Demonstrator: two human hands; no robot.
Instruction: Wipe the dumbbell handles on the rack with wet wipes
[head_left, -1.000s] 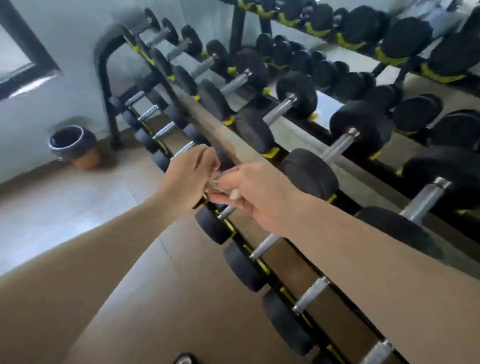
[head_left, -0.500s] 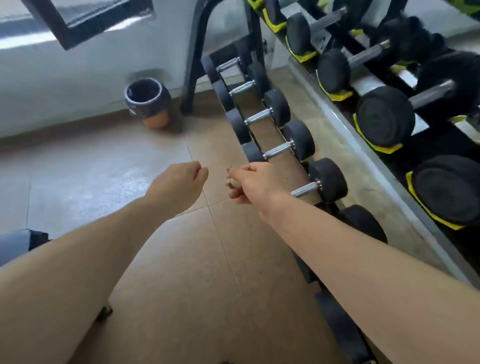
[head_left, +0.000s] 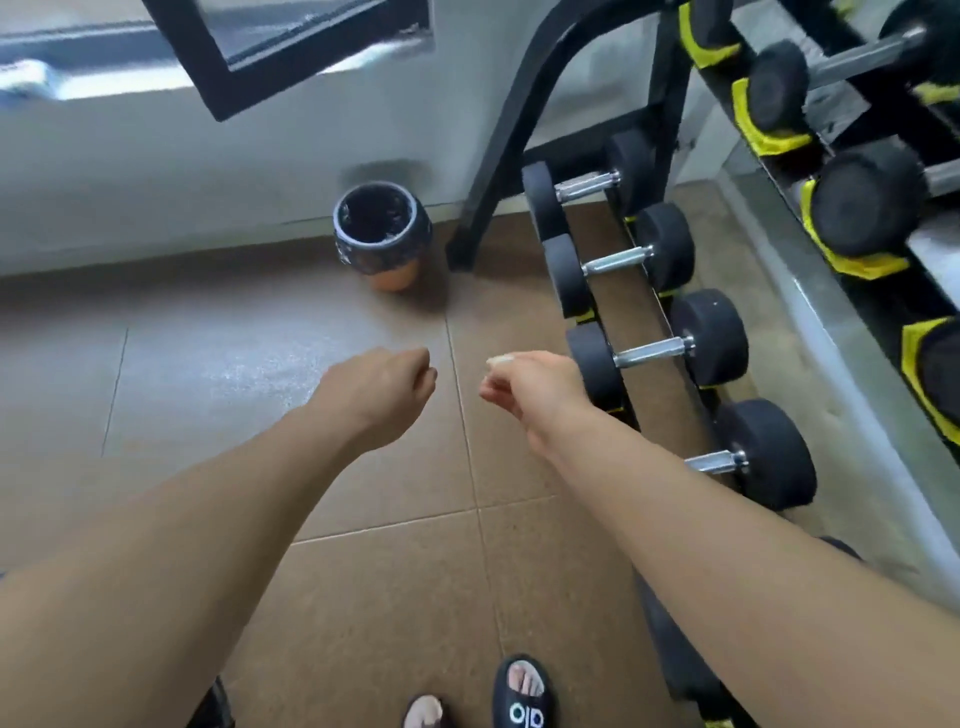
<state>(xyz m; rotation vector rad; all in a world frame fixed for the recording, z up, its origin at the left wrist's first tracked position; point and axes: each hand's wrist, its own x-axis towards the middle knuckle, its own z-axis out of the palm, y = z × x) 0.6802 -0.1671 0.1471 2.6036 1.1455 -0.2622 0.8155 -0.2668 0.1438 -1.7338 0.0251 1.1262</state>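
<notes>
While hovering over the tiled floor (head_left: 363, 597) beside the rack (head_left: 631, 322) of dumbbells (head_left: 654, 353), pinches a small pale wad, seemingly the wipe (head_left: 500, 358), in right hand (head_left: 535, 387); left hand (head_left: 387, 382) fisted, nothing visible inside.

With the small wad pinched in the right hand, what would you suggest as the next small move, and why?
Probably carry the right hand, which pinches a small pale wad, forward over the dark round bin by the wall. Both hands hang over bare floor, off the chrome dumbbell handles, and the wad looks spent.
</notes>
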